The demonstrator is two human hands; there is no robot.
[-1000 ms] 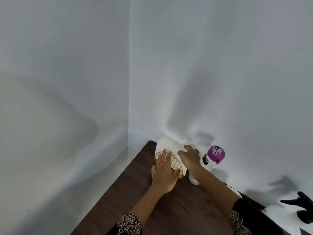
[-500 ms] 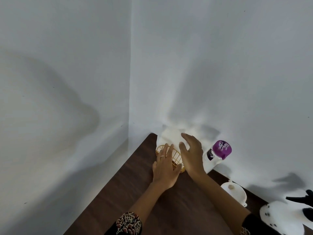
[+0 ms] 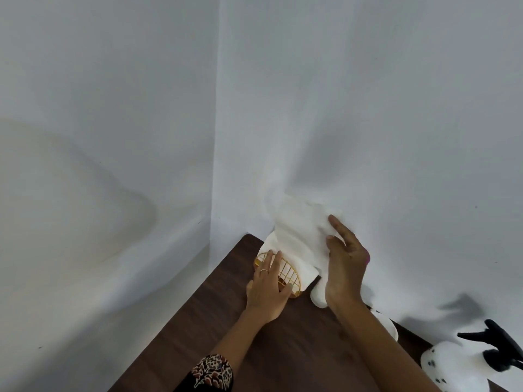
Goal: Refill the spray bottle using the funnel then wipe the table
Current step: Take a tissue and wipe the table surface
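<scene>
A gold wire napkin holder (image 3: 285,274) stands at the far corner of the dark wooden table (image 3: 198,321) and holds white paper napkins. My left hand (image 3: 268,290) lies flat against the holder's wire side. My right hand (image 3: 343,261) pinches one white napkin (image 3: 300,230) and holds it pulled up out of the holder. The spray bottle (image 3: 452,366), white with dark spots and a black trigger head, stands at the lower right edge. The white funnel (image 3: 389,325) lies just behind my right forearm, mostly hidden.
A white refill bottle (image 3: 318,297) stands behind my right hand, with only its base showing. White walls close in the table's corner at the back and the left. The table's left edge runs diagonally down toward me.
My right hand has taken hold of a napkin and drawn it upward out of the holder. It now hides the refill bottle's purple cap. My left hand has stayed on the holder.
</scene>
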